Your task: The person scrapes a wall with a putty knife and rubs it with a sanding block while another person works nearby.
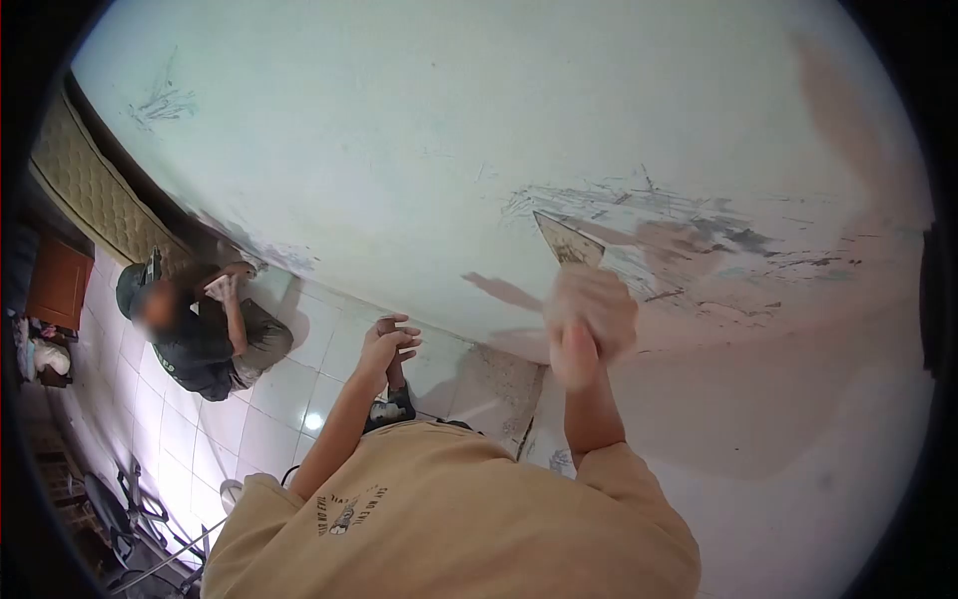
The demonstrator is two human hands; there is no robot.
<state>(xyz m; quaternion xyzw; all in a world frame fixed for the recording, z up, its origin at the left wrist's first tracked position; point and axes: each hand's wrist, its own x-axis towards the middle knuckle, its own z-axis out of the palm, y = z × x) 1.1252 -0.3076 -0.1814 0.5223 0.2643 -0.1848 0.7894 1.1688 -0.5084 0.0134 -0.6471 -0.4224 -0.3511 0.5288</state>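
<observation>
My right hand (pixel 591 324) is closed around the handle of a trowel-like scraper (pixel 569 243). The scraper's pointed metal blade lies at or very near the pale wall (pixel 399 120), beside a patch of scratched, dark-marked paint (pixel 689 228). Blur softens the fingers of this hand. Lower and to the left, my left hand (pixel 387 344) is held out with its fingers apart, over the tiled floor near the foot of the wall. Nothing shows in its grasp.
A person (pixel 205 324) in dark clothes and a cap crouches at the left by the wall. Behind them a mattress (pixel 100 190) leans near a reddish-brown cabinet (pixel 58 283). A bicycle (pixel 130 509) stands at the lower left. Another scratched patch (pixel 165 103) marks the upper-left wall.
</observation>
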